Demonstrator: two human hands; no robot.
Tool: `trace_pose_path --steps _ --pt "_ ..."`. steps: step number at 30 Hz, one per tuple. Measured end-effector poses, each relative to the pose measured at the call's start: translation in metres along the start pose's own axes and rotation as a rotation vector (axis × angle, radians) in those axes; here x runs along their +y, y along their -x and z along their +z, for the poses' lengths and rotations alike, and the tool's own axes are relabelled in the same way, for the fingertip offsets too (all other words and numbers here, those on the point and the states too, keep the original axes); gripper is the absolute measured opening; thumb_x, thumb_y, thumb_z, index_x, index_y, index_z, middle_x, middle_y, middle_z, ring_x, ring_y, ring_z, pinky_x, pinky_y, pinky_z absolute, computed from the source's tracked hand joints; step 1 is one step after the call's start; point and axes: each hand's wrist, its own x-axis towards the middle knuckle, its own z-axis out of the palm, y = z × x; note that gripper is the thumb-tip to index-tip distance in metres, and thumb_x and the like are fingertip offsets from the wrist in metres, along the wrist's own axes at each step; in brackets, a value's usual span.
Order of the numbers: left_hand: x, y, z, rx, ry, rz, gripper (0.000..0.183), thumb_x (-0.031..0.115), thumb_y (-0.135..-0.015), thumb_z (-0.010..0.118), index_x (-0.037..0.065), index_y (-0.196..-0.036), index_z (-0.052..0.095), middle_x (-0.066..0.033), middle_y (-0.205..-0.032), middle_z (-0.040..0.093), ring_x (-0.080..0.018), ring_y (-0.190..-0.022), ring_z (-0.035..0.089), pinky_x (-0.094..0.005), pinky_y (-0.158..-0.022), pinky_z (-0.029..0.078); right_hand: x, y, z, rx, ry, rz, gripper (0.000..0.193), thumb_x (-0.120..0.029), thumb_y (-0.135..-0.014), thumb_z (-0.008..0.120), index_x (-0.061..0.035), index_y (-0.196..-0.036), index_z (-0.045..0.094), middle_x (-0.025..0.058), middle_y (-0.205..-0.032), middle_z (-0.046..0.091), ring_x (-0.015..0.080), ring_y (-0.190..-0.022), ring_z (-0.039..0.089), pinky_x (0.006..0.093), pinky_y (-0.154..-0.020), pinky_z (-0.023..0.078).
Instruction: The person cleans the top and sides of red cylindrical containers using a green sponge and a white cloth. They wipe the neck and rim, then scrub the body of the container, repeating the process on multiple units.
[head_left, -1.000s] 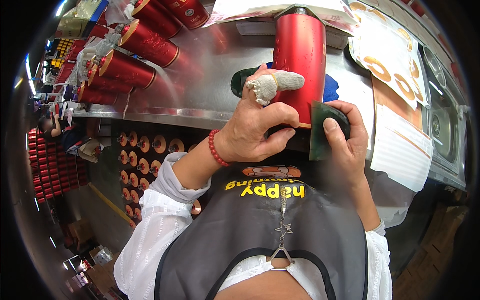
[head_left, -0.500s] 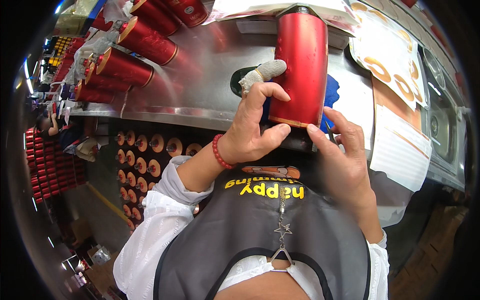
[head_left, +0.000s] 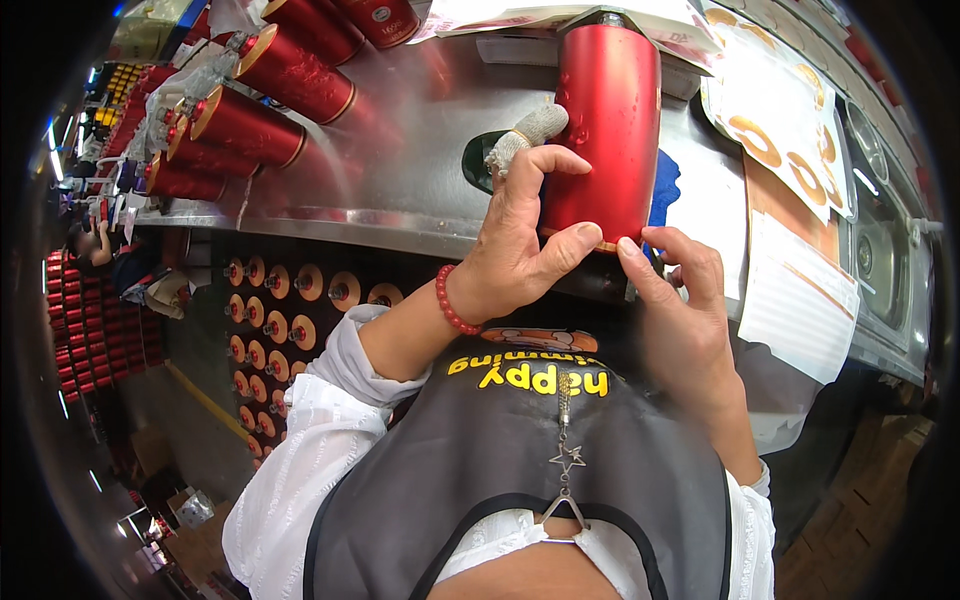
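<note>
A glossy red bottle with a thin gold band at its near end lies on its side in front of me, its neck pointing away. My left hand grips it from the left; its thumb presses close to the near rim, and a whitish cloth finger cover wraps one finger, touching the bottle's side. My right hand has its thumb and forefinger on the right part of the near rim, with the other fingers curled. Whether a small thing sits between those fingers is hidden. Under the bottle shows a blue cloth.
More red bottles lie at the left of the metal table. A dark green object is beside my left hand. Printed sheets and a sink are at the right. Below the table, several bottles show their gold tops.
My left thumb has slid right along the near rim toward my right thumb. My right fingertips have shifted up onto the rim; the dark pointed thing by them no longer shows.
</note>
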Motion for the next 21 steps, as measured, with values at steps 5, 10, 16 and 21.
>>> trace_pose_path --steps 5,10,16,21 --pt "0.000 0.000 -0.008 -0.147 0.005 -0.027 0.055 0.019 -0.091 0.069 0.004 -0.135 0.040 -0.0184 -0.156 0.021 -0.0272 -0.145 0.025 -0.0408 -0.118 0.023 0.000 0.000 0.000 -0.008 -0.009 0.001 0.064 0.016 -0.071 0.064 -0.0096 -0.129 0.066 0.0137 -0.122 0.055 0.0313 -0.104 0.055 0.0388 -0.086 0.049" --pt "0.000 0.000 -0.009 -0.161 -0.071 -0.015 0.061 0.019 -0.089 0.069 0.003 -0.139 0.038 -0.0185 -0.155 0.022 -0.0281 -0.145 0.025 -0.0412 -0.119 0.023 0.001 0.000 0.001 -0.002 -0.028 0.012 0.066 0.017 -0.070 0.063 -0.0109 -0.129 0.067 0.0136 -0.122 0.055 0.0313 -0.105 0.055 0.0386 -0.086 0.049" --pt "-0.004 0.003 -0.008 -0.166 0.088 -0.112 0.065 0.016 -0.089 0.069 0.002 -0.142 0.035 -0.0154 -0.147 0.031 -0.0256 -0.137 0.034 -0.0397 -0.116 0.028 0.002 0.000 0.001 -0.006 -0.034 0.008 0.067 0.018 -0.069 0.063 -0.0111 -0.130 0.066 0.0135 -0.122 0.055 0.0313 -0.105 0.055 0.0384 -0.086 0.049" --pt "0.004 0.003 0.004 -0.003 0.353 -0.240 0.066 0.018 -0.087 0.072 0.001 -0.142 0.038 -0.0141 -0.136 0.043 -0.0252 -0.128 0.042 -0.0379 -0.112 0.032 0.003 0.001 0.002 0.000 -0.049 0.009 0.067 0.018 -0.069 0.062 -0.0112 -0.129 0.067 0.0134 -0.122 0.054 0.0312 -0.105 0.054 0.0383 -0.086 0.049"
